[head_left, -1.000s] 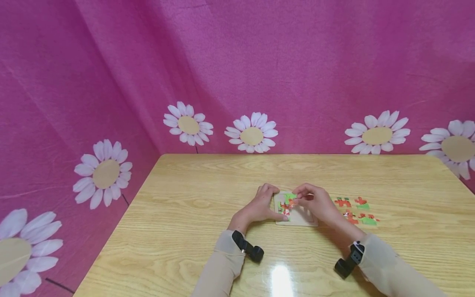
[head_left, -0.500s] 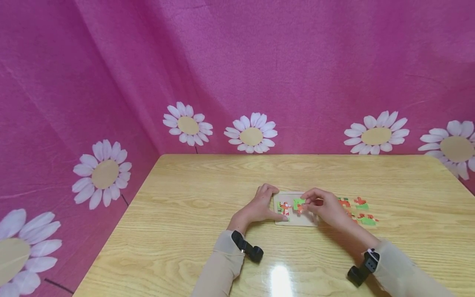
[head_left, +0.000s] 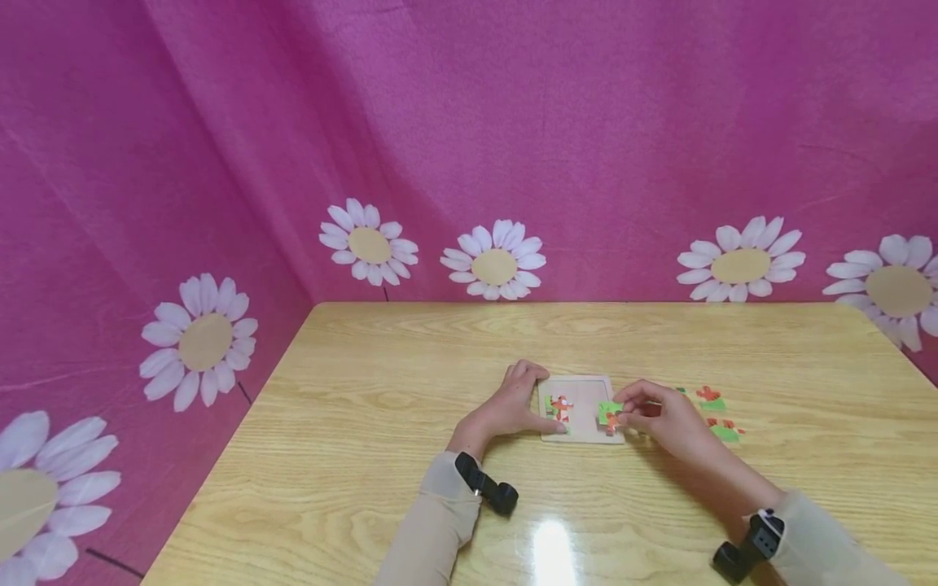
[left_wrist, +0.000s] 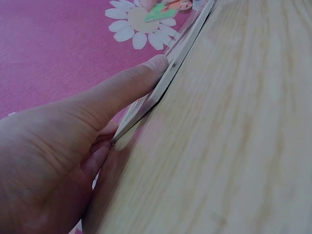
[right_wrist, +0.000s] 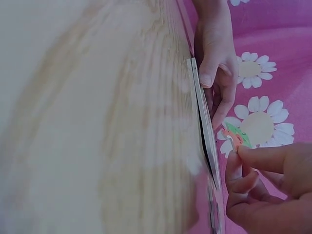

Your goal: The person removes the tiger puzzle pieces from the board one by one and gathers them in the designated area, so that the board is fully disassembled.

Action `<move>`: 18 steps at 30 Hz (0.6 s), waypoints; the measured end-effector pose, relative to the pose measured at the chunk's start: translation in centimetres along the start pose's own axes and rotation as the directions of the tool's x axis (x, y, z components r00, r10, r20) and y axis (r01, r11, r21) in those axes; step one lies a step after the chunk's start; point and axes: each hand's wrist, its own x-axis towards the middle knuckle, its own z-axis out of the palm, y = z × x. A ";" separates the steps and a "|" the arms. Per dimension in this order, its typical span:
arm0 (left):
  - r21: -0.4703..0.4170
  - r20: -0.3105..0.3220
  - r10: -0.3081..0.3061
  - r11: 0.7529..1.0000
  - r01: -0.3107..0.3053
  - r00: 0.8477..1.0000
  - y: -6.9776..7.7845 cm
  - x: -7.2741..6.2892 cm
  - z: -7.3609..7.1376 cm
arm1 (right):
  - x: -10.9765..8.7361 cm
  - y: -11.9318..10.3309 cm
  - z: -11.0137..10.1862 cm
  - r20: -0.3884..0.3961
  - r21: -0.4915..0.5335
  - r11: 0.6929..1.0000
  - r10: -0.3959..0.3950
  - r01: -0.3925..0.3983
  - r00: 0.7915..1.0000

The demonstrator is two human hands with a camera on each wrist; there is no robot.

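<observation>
A shallow wooden puzzle tray [head_left: 585, 397] lies on the table. My left hand [head_left: 506, 411] holds its left side, the thumb on the front rim [left_wrist: 161, 90] and the fingers around the far left corner. Inside the tray at the left sits a jigsaw piece [head_left: 560, 407] with an orange and white figure on green, partly behind my thumb. My right hand [head_left: 668, 422] pinches a green and orange jigsaw piece [head_left: 608, 415] between thumb and fingertips. In the right wrist view this jigsaw piece [right_wrist: 238, 135] is raised and tilted above the tray.
Loose jigsaw pieces lie right of the tray: a green and orange piece [head_left: 709, 398], another one [head_left: 724, 429] nearer me, and more partly behind my right hand. The wooden table [head_left: 410, 350] meets a pink flowered curtain [head_left: 608, 163] at its back edge.
My right hand has lifted the green and orange jigsaw piece from the tray's upper left and carried it right, to the tray's right edge. My left hand stays on the tray.
</observation>
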 end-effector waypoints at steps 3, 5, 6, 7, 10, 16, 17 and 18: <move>0.003 -0.002 0.007 1.000 -0.007 1.000 0.0 0.0 0.0 | -0.3 0.2 -0.3 0.003 -0.006 1.000 0.009 -0.009 1.000; 0.002 -0.004 0.013 1.000 -0.013 1.000 0.0 0.0 0.0 | -0.5 0.4 -0.6 0.007 -0.005 1.000 -0.006 0.006 1.000; 0.001 -0.004 0.015 1.000 -0.015 1.000 0.0 0.0 0.0 | -0.6 0.5 -0.7 0.010 -0.004 1.000 -0.013 0.013 1.000; 0.001 -0.005 0.015 1.000 -0.015 1.000 0.0 0.0 0.0 | -0.7 0.6 -0.8 0.012 -0.006 1.000 -0.018 0.018 1.000; -0.001 -0.005 0.011 1.000 -0.011 1.000 -0.1 0.1 0.1 | -1.1 0.9 -1.1 0.010 0.017 0.999 -0.045 0.045 0.999; 0.003 0.000 -0.002 1.000 0.002 1.000 -0.2 0.1 0.1 | -2.0 1.3 -1.6 0.009 0.048 0.997 -0.054 0.053 0.999; 0.001 0.000 -0.002 1.000 0.002 1.000 -0.2 0.1 0.1 | -2.1 1.3 -1.7 0.012 0.052 0.997 -0.059 0.058 0.998; -0.001 0.000 -0.002 1.000 0.002 1.000 -0.2 0.1 0.1 | -2.3 1.4 -1.8 0.011 0.051 0.997 -0.065 0.064 0.998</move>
